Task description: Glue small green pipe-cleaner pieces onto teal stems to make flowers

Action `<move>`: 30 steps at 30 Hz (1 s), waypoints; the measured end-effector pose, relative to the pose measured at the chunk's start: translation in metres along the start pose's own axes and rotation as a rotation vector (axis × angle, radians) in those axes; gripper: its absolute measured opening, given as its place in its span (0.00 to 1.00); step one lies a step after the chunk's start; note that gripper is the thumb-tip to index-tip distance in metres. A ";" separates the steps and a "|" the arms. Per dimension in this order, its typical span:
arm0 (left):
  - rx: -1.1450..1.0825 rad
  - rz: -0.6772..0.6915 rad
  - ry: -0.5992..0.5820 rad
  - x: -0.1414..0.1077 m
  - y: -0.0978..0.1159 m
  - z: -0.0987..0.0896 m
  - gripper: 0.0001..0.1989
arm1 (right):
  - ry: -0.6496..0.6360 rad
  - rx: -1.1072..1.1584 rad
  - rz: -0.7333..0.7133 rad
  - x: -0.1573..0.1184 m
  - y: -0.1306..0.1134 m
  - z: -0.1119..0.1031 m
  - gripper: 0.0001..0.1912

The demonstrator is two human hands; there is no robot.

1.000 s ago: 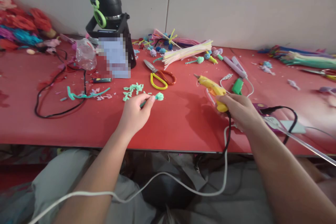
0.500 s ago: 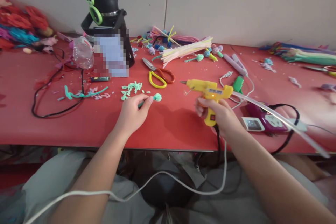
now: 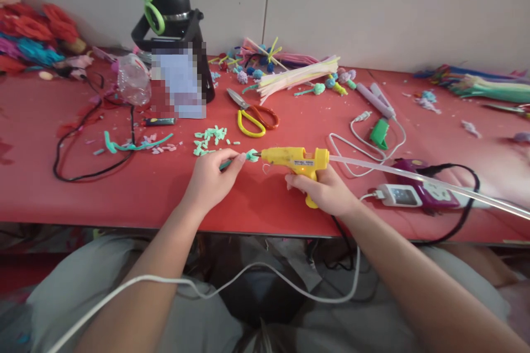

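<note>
Between thumb and fingers, my left hand [image 3: 215, 179] pinches a green pipe-cleaner stem with a small fuzzy green head [image 3: 252, 155] at its tip. My right hand [image 3: 327, 190] is wrapped round the handle of a yellow hot glue gun [image 3: 290, 158]. The gun's nozzle points left and meets the green head, or comes right up to it. A long clear glue stick [image 3: 397, 171] juts from the back of the gun. Just behind my left hand lies a pile of short cut green pipe-cleaner pieces [image 3: 212, 137].
Scissors [image 3: 250, 116] with yellow and red handles lie behind my hands. A black bottle [image 3: 165, 5] stands at the back left. Bundles of pipe cleaners [image 3: 298, 80] lie along the wall. On the right are a purple power strip [image 3: 434, 193], a lilac hair straightener [image 3: 375, 100] and cables.
My right hand has brought the glue gun leftward and slightly down, levelling it, so its nozzle is now at the green head. My left hand has stayed nearly still.
</note>
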State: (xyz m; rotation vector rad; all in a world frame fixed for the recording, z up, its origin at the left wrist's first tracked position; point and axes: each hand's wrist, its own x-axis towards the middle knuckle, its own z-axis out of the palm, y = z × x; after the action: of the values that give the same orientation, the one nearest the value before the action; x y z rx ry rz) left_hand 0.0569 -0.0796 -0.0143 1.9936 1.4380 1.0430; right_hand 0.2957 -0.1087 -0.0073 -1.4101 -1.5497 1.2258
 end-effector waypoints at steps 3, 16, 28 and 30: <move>-0.006 -0.004 0.001 0.000 0.001 0.000 0.14 | -0.003 -0.010 0.009 0.000 0.000 0.001 0.10; -0.012 -0.014 0.000 0.000 0.002 0.000 0.12 | -0.059 0.049 -0.081 0.002 0.006 0.001 0.04; -0.024 -0.018 -0.004 0.000 0.003 0.000 0.13 | -0.071 0.060 -0.114 0.002 0.005 0.001 0.03; -0.027 -0.019 -0.001 0.000 0.003 0.000 0.13 | -0.066 0.045 -0.126 0.002 0.005 0.001 0.03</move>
State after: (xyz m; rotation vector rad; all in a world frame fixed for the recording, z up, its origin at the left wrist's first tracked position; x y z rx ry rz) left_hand 0.0585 -0.0808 -0.0116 1.9573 1.4322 1.0482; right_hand 0.2962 -0.1071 -0.0121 -1.2358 -1.6201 1.2343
